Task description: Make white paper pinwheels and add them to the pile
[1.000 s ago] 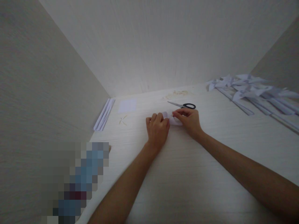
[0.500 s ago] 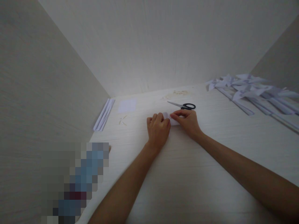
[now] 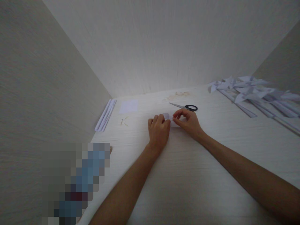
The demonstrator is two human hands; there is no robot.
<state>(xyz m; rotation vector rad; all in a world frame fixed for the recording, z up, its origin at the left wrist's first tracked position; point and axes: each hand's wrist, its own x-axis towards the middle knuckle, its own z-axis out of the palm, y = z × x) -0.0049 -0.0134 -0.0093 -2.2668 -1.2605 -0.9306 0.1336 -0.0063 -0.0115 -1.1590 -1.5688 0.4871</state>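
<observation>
My left hand [image 3: 159, 129] is closed on a piece of white paper [image 3: 166, 116], its knuckles upward and the fingers curled over the sheet. From the right, my right hand [image 3: 187, 121] reaches in with thumb and forefinger almost together at the paper's middle. Something tiny seems to be between those fingertips, too small to make out. Most of the paper is hidden by both hands. Just beyond the right hand lies a pair of scissors [image 3: 184, 106] with black handles, its blades pointing left.
Paper pinwheels [image 3: 250, 90] with paper sticks lie piled at the right. Rolled paper sticks [image 3: 105, 115] rest along the left edge, beside a square paper sheet [image 3: 128, 106]. A few thin slivers [image 3: 125, 121] lie in front; small scraps [image 3: 179, 95] sit near the back wall.
My right thumb and forefinger have moved slightly apart and a little right from the paper's middle. The left hand stays on the paper. The view has shifted slightly.
</observation>
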